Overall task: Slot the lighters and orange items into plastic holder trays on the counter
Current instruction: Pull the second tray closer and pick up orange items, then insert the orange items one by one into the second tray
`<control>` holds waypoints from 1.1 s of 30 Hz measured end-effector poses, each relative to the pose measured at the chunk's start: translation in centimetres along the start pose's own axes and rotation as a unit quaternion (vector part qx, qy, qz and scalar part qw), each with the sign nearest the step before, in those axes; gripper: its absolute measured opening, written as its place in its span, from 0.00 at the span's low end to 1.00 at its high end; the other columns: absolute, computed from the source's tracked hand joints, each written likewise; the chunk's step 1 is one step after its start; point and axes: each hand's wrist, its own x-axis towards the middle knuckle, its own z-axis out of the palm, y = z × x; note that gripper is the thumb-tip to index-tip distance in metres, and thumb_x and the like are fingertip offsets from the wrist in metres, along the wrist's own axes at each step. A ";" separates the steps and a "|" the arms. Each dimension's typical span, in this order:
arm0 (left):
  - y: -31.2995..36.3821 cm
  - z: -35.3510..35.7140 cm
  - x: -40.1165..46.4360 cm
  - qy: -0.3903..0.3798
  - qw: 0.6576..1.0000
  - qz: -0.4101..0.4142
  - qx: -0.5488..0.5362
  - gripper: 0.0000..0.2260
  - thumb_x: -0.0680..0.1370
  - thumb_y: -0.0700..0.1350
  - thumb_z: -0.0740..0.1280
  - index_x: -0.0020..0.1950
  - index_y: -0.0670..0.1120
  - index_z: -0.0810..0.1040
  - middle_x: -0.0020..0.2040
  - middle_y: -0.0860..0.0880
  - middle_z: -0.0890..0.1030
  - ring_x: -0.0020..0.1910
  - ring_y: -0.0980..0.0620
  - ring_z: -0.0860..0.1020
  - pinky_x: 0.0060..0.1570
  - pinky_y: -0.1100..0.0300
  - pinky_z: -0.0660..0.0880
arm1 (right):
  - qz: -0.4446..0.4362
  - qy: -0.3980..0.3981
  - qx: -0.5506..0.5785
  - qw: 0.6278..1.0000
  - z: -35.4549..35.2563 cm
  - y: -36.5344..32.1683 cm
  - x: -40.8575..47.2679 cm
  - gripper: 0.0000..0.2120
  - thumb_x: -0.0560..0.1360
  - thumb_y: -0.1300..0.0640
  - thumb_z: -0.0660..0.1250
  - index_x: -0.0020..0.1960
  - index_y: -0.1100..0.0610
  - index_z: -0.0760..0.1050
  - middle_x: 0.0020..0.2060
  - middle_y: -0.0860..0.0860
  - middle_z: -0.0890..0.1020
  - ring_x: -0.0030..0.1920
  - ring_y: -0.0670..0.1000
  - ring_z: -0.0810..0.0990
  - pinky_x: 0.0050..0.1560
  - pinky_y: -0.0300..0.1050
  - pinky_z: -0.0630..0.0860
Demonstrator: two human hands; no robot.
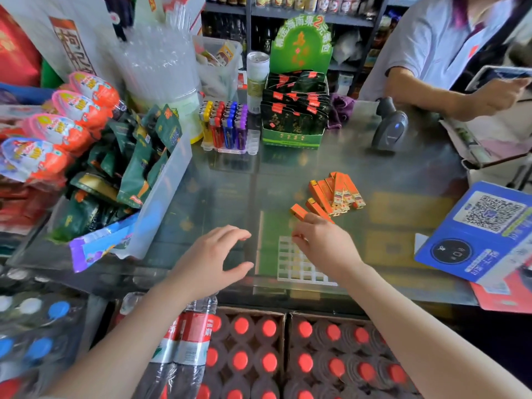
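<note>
I'm looking at a small shop: a glass counter [218, 180], a dark handheld barcode scanner [390, 129], a blue QR payment card [478, 234], and shelves of bottles [288, 12] behind.

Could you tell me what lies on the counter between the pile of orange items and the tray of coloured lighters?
Nothing: in the head view, only bare glass counter separates the pile of orange items from the tray of coloured lighters.

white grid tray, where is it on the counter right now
In the head view the white grid tray lies flat on the glass counter near its front edge, under the right hand, with the pile of orange items just beyond it.
</note>
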 end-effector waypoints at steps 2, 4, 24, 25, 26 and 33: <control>-0.3 0.0 -0.4 -0.019 1.000 -0.016 -0.003 0.28 0.69 0.55 0.71 0.65 0.45 0.69 0.63 0.51 0.72 0.61 0.56 0.69 0.62 0.62 0.63 | -0.011 0.001 0.006 1.000 0.7 -1.4 0.7 0.09 0.77 0.56 0.59 0.48 0.58 0.77 0.49 0.54 0.77 0.44 0.58 0.78 0.35 0.48 0.76; -0.6 0.1 -0.6 -0.033 0.999 -0.023 0.005 0.37 0.65 0.60 0.72 0.69 0.46 0.65 0.66 0.51 0.68 0.65 0.56 0.64 0.64 0.63 0.58 | -0.014 0.007 0.033 0.999 1.2 -2.6 1.3 0.10 0.77 0.56 0.60 0.49 0.59 0.77 0.46 0.54 0.77 0.43 0.57 0.78 0.36 0.49 0.76; -1.3 0.6 0.3 0.031 0.998 -0.058 -0.005 0.36 0.59 0.65 0.70 0.61 0.48 0.68 0.59 0.54 0.69 0.58 0.61 0.63 0.61 0.61 0.60 | 0.144 -0.049 -0.088 0.984 -0.8 -0.3 4.9 0.04 0.73 0.64 0.62 0.46 0.62 0.75 0.45 0.57 0.77 0.41 0.58 0.75 0.35 0.45 0.67; -1.6 0.3 0.1 0.038 0.998 -0.058 -0.003 0.36 0.59 0.65 0.70 0.61 0.48 0.68 0.60 0.54 0.69 0.58 0.61 0.63 0.61 0.61 0.60 | 0.147 -0.056 -0.086 0.984 -0.8 -0.6 5.3 0.04 0.73 0.64 0.62 0.45 0.62 0.75 0.44 0.57 0.78 0.39 0.58 0.73 0.34 0.45 0.67; -1.8 0.1 -0.1 0.042 0.997 -0.060 0.001 0.36 0.59 0.65 0.70 0.62 0.48 0.68 0.60 0.54 0.70 0.58 0.60 0.64 0.61 0.60 0.60 | 0.144 -0.059 -0.071 0.985 -0.8 -0.8 5.6 0.04 0.73 0.62 0.62 0.46 0.61 0.75 0.44 0.57 0.78 0.38 0.57 0.73 0.34 0.44 0.68; -2.9 0.3 0.0 0.013 0.997 -0.075 0.029 0.39 0.61 0.64 0.71 0.66 0.47 0.66 0.64 0.51 0.69 0.64 0.54 0.64 0.63 0.62 0.56 | 0.015 0.065 0.281 0.957 -1.3 -1.1 4.6 0.08 0.73 0.61 0.67 0.52 0.56 0.75 0.39 0.47 0.81 0.32 0.42 0.74 0.35 0.35 0.69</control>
